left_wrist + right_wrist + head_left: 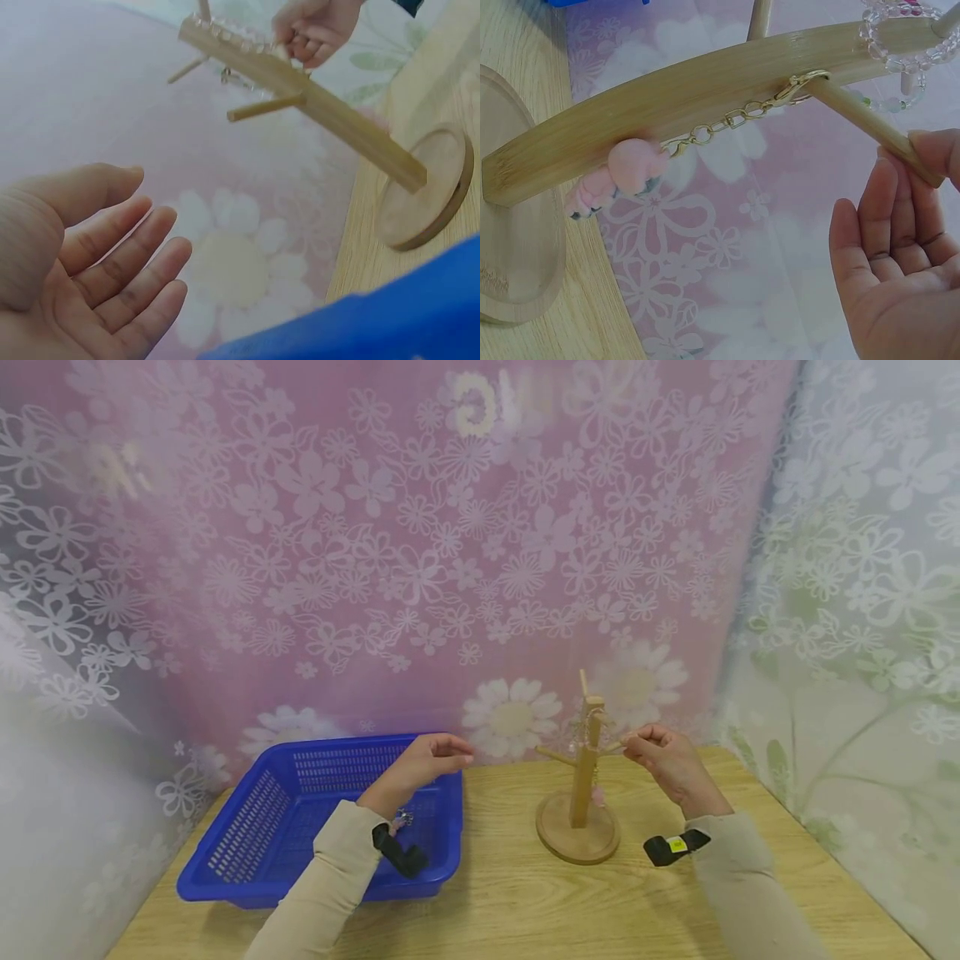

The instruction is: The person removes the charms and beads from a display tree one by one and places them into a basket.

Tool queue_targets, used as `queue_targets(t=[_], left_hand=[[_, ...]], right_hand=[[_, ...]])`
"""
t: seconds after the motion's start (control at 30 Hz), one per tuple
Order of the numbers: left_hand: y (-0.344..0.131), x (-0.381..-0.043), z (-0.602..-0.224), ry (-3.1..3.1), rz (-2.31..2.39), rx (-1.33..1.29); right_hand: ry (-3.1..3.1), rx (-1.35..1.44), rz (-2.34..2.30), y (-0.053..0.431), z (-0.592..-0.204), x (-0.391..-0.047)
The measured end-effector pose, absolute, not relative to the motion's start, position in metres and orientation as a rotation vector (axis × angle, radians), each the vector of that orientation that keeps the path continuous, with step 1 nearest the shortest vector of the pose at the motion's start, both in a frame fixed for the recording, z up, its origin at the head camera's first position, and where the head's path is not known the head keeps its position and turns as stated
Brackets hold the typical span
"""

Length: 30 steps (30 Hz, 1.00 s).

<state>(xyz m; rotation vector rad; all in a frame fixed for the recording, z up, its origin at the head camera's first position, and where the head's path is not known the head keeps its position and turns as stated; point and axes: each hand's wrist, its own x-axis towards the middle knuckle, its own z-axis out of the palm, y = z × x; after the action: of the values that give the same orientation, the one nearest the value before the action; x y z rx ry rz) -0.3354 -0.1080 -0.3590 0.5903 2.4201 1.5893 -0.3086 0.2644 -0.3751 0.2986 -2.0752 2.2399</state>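
A wooden jewelry stand (582, 785) with short pegs stands upright on a round base. My right hand (671, 766) pinches the tip of one peg (874, 126) between thumb and fingers. On that peg, near the post, hangs a keychain (735, 118) with a gold clasp, a chain and a pink figure at its end. Clear beaded bracelets (877, 46) hang higher on the stand. My left hand (423, 766) hovers above the right side of a blue basket (247, 893), fingers loosely bent, and nothing is in it in the left wrist view (112, 270).
Inside the basket, partly hidden by my left wrist, lies a small silver and pink trinket (405, 817). The wooden table (525, 910) meets a flowered pink curtain (480, 568) at the back and a pale one (862, 610) at the right.
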Motion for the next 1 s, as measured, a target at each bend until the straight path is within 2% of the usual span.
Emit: queue_targets(t=[0.33, 1.0], left_hand=[[-0.084, -0.325, -0.356, 2.381, 1.696, 0.586], [-0.029, -0.31, -0.345, 2.317, 1.813, 0.788]], right_hand=[[-2.061, 0.308, 2.249, 0.265, -0.377, -0.31], [-2.011, 0.384, 2.23, 0.266, -0.383, -0.309]])
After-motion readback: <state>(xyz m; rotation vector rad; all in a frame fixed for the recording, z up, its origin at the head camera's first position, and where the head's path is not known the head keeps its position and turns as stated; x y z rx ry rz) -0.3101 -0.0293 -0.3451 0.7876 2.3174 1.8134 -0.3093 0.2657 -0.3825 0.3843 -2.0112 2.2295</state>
